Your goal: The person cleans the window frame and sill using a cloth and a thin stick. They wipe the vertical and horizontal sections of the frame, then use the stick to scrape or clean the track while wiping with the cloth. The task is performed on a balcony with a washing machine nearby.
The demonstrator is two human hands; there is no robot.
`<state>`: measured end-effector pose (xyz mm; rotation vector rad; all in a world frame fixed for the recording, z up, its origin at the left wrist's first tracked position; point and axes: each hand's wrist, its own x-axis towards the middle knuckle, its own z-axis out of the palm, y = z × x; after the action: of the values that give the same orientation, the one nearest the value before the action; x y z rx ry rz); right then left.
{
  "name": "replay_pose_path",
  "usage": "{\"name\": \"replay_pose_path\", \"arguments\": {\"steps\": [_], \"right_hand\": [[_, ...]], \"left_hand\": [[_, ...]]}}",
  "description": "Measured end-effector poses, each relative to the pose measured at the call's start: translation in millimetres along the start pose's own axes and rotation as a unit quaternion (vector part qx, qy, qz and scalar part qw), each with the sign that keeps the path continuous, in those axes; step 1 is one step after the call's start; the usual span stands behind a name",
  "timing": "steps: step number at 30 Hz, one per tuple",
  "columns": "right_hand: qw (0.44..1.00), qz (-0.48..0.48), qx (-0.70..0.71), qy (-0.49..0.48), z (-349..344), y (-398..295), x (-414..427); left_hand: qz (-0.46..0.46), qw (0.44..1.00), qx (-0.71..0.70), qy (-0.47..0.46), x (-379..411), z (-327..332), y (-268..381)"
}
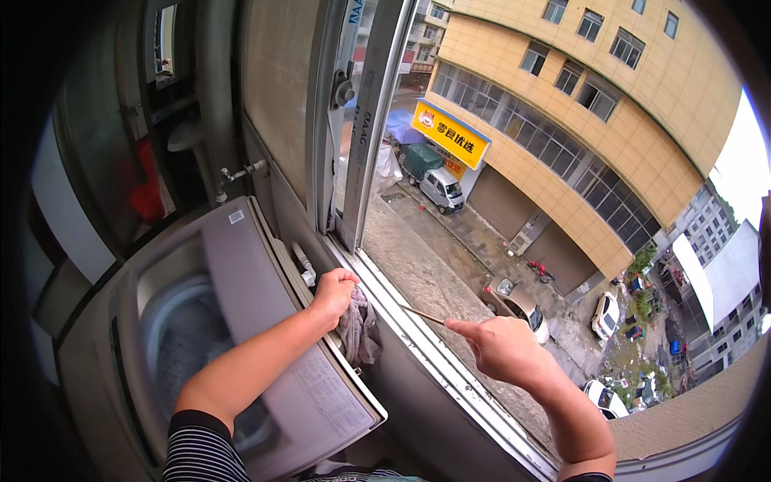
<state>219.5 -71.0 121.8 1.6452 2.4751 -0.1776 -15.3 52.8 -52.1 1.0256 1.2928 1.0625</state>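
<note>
Bunched in my left hand (335, 295) is a damp-looking grey cloth (359, 331), which hangs down between the washing machine and the window frame. My right hand (503, 349) grips a thin stick-like tool (423, 314), index finger laid along it. The tool's tip points at the white window track (415, 328) and seems to reach its outer edge; whether it touches cannot be told. Dark specks of dirt dot the lower part of the track. What my right palm covers of the tool is hidden.
A top-loading washing machine (265, 265) with water inside stands at the left, below a wall tap (232, 176). The sliding window sash (367, 120) is pushed left. Beyond the open window lie a concrete ledge (409, 253), a drop to the street, parked cars and a yellow building (572, 132).
</note>
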Motion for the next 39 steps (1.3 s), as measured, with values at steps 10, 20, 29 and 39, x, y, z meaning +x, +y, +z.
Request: {"name": "replay_pose_path", "arguments": {"steps": [10, 20, 29, 39], "right_hand": [[0.994, 0.025, 0.057, 0.089, 35.2, -20.7, 51.3], [0.996, -0.027, 0.072, 0.042, 55.2, -46.5, 97.7], [0.997, 0.023, 0.029, 0.062, 66.3, -47.7, 100.7], [0.986, -0.002, -0.018, 0.164, 86.9, -80.1, 184.8]], "left_hand": [[0.044, 0.985, -0.149, 0.078, 28.4, -14.7, 6.4], [0.031, 0.956, -0.289, 0.045, 37.9, -23.1, 27.6], [0.006, 0.987, -0.133, 0.094, 13.4, -31.7, 11.2], [0.201, 0.909, 0.261, 0.257, 74.8, -39.2, 2.8]]}}
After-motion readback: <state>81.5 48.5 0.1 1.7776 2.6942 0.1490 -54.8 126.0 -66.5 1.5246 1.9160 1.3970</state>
